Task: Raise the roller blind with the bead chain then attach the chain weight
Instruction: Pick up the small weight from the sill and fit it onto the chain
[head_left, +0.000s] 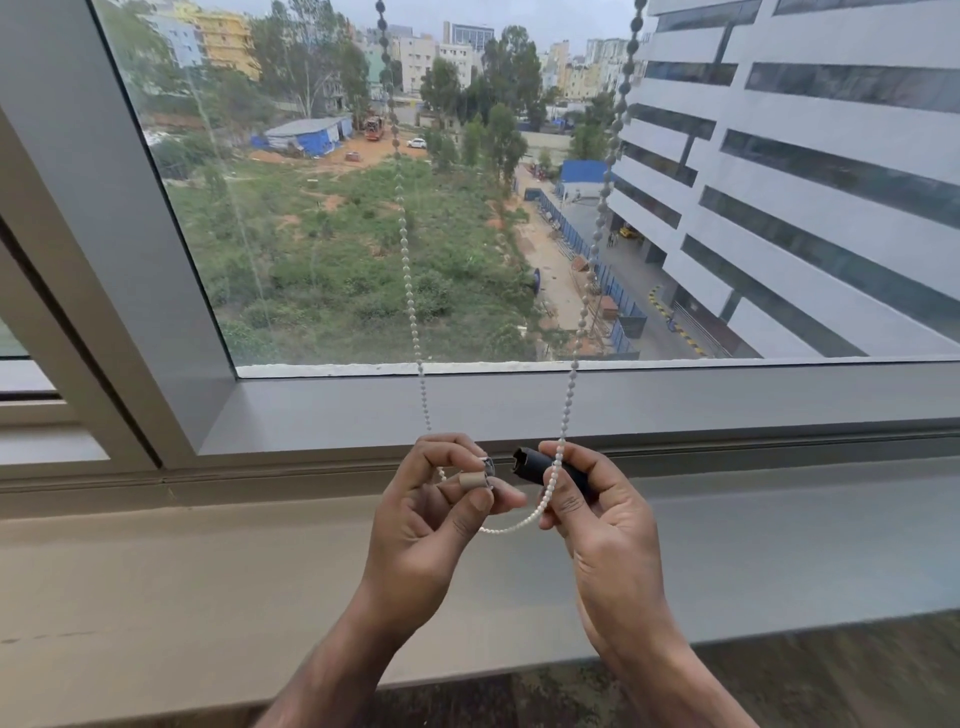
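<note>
A white bead chain (410, 291) hangs in two strands in front of the window and loops low between my hands. My left hand (441, 519) pinches a small beige and metal weight insert (480, 475) with the left strand running through its fingers. My right hand (597, 519) grips a black cylindrical chain weight (540, 465), its open end pointing left toward the insert. The right strand passes over the black weight. The two pieces sit a short gap apart. The roller blind itself is out of view above.
A grey window frame (519, 405) and a wide beige sill (208, 597) lie just beyond and below my hands. A second window frame (62, 291) slants at the left. Dark stone flooring (831, 675) shows at the bottom right. Outside are buildings and a green field.
</note>
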